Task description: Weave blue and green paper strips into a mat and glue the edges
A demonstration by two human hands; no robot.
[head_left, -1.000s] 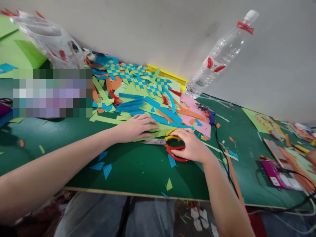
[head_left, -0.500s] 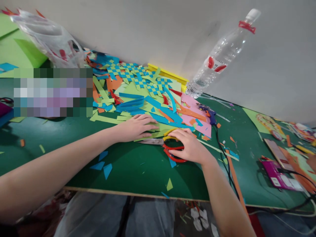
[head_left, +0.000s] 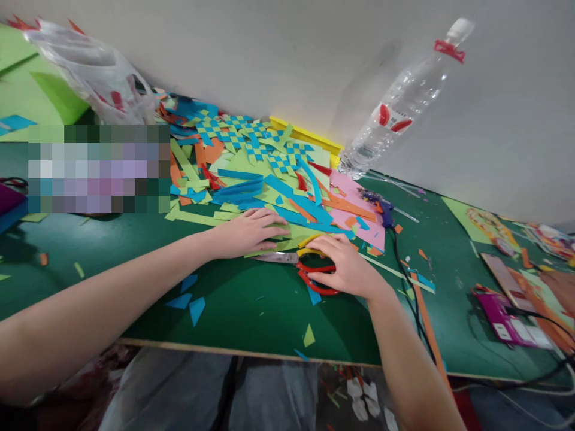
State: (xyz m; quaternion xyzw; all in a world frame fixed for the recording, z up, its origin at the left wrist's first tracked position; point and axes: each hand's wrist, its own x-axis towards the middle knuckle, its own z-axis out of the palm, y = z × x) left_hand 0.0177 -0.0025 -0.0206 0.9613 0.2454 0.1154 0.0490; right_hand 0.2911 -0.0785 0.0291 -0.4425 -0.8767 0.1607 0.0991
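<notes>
Head view, scissors [head_left: 295, 258] pointing left, long axis crosswise, right fingers [head_left: 326, 244] gripping them, left fingers [head_left: 272, 231] spread on paper [head_left: 294, 237]

scissor blades [head_left: 281, 257]: shiny metal | scissor handles [head_left: 326, 291]: smooth, plastic-looking | paper strips [head_left: 240, 188]: matt | bottle [head_left: 406, 97]: glossy plastic | tabletop [head_left: 251, 311]: smooth, faintly glossy

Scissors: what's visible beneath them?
Beneath the scissors, a blue scrap juts past the red handle, on the green table. What the scissors and right hand cover cannot be seen.
</notes>
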